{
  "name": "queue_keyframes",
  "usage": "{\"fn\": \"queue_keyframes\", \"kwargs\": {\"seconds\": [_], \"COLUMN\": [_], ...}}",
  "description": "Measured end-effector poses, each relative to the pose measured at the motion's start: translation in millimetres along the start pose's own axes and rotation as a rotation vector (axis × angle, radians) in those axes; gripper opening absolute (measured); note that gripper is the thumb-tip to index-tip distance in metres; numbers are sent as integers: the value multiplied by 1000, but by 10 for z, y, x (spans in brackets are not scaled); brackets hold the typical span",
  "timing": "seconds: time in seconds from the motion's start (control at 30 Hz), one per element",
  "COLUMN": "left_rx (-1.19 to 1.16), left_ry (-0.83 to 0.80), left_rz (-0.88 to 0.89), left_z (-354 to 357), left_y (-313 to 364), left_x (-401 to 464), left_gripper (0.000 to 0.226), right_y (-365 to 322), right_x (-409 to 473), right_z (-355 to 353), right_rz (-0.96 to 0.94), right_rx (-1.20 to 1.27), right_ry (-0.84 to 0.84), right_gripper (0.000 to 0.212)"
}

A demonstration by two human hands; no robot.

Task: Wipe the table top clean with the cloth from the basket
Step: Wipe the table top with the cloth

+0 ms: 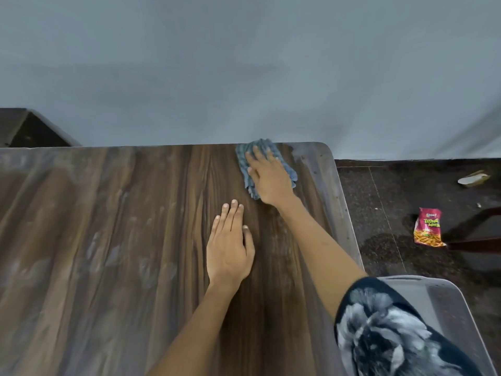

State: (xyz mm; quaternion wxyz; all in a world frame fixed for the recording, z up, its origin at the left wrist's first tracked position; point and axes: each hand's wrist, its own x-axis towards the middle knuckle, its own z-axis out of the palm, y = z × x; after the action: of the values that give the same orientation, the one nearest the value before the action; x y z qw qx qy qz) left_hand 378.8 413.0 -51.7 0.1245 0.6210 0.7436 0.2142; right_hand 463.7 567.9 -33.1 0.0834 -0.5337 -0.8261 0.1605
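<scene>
Dark brown wood-grain table top (135,240), streaked lengthwise in lighter tan and near-black bands, clouded with pale grey smears toward the left and along the right edge. Blue-grey cloth (245,164), ribbed in fine rows. Plain muted grey-blue wall (244,63). Dark speckled floor (406,253), brown-black, crossed by thin pale lines. Red snack packet (428,227) with yellow-green lettering and orange sticks printed at the bottom. Black sleeve (393,335) printed with a white-and-grey furry pattern. Translucent grey basket (447,294).
</scene>
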Motion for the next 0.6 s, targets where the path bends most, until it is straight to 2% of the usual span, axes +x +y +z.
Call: {"fn": "queue_keyframes", "kwargs": {"seconds": [0.1, 0.17, 0.2, 0.33, 0.43, 0.5, 0.6], "left_rx": [-15, -21, -29, -30, -35, -47, -42], "left_ry": [11, 11, 11, 16, 27, 29, 31], "left_rz": [-6, -7, -9, -21, -33, -36, -34], "left_z": [-8, 3, 10, 12, 8, 1, -10], "left_y": [-5, -18, -20, -5, 9, 16, 15], "left_x": [-4, -9, -14, -18, -7, -7, -11], "left_gripper": [47, 47, 47, 46, 46, 46, 46], "right_y": [-59, 67, 168, 469, 425, 271, 14], "right_x": [-465, -749, -799, -436, 26, 223, 197], "right_z": [34, 41, 18, -171, -229, -180, -65], "right_rz": [-169, -168, -109, 317, 430, 376, 84], "right_rx": [91, 37, -23, -146, -108, -96, -149], "right_ry": [-5, 45, 90, 217, 179, 133, 43], "right_gripper": [42, 40, 40, 48, 54, 60, 60]}}
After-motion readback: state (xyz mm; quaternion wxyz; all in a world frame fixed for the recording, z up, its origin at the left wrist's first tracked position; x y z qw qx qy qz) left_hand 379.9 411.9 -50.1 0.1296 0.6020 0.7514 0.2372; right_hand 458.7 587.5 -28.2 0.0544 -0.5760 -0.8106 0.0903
